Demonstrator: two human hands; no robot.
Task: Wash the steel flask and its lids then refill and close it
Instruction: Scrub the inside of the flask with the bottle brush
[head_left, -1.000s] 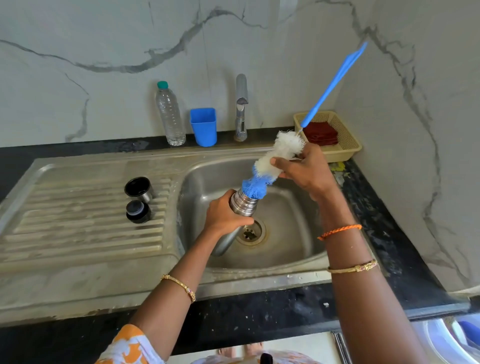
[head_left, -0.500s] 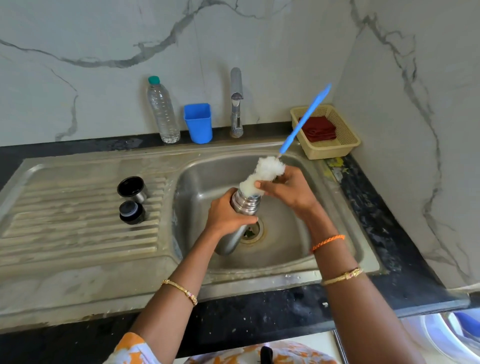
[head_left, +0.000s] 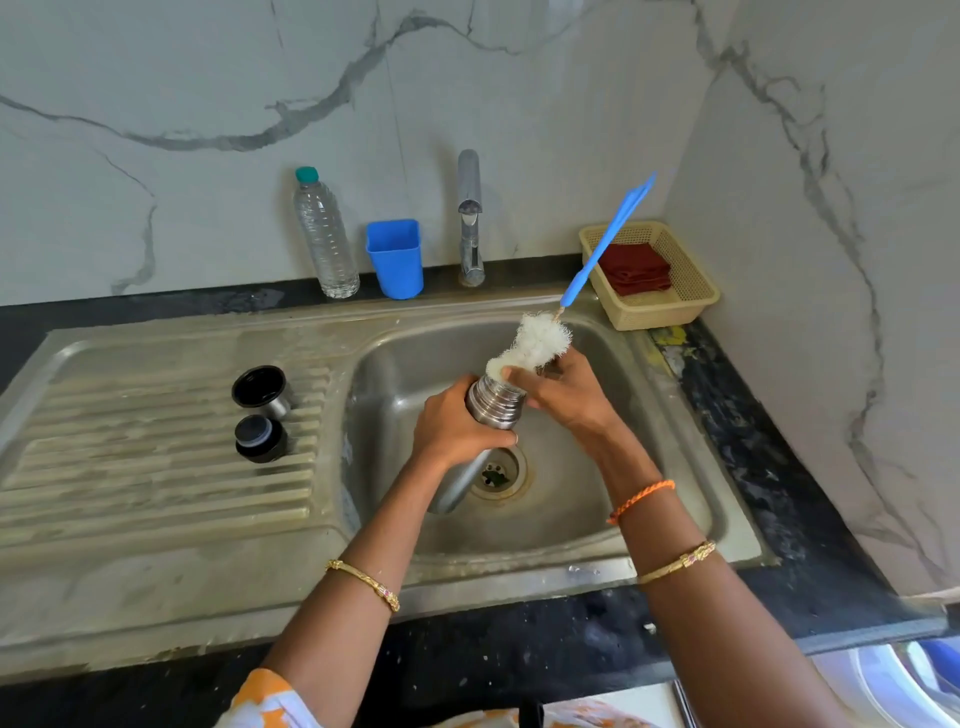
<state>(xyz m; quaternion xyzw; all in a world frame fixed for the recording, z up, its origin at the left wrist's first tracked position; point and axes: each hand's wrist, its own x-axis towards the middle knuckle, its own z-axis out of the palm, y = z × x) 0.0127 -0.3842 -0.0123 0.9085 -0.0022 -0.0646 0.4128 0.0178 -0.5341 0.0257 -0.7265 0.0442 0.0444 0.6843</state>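
Since the earlier frames, brush driven deeper: the blue bristle tip that showed at the flask mouth is now out of sight inside, and the blue handle has dropped lower in the frame.

Item 1, steel flask (head_left: 491, 415): tilted, mouth toward upper right, held over the sink basin (head_left: 613, 499) at frame centre, base pointing down at the drain (head_left: 497, 475). Left hand (head_left: 457, 426) grips the neck, fingers wrapped round it.

Item 2, bottle brush (head_left: 540, 343): white bristles bunched at the flask mouth, handle slanting to upper right. Right hand (head_left: 563, 397) pinches the bristle end just above the mouth, fingers clamped on it.

Item 3, two lids on the draining board (head_left: 156, 467), centre left: steel cup lid (head_left: 261, 388) lying open side up, black stopper (head_left: 260, 439) just below it in frame (neither being handled).

Item 4, back of counter (head_left: 156, 306): clear water bottle (head_left: 324, 236), blue cup (head_left: 396, 258), tap (head_left: 470, 218), no water seen running. Upper right: cream basket (head_left: 691, 301) holding a red cloth (head_left: 638, 269).

Step in hand, by judgement: scrubbing the flask interior, early in the task. Next move likely calls for shifting the right-hand grip up to the handle so the brush can reach the bottom, with the left hand keeping the wet neck steady; rinsing, lids, refill and closing all remain.
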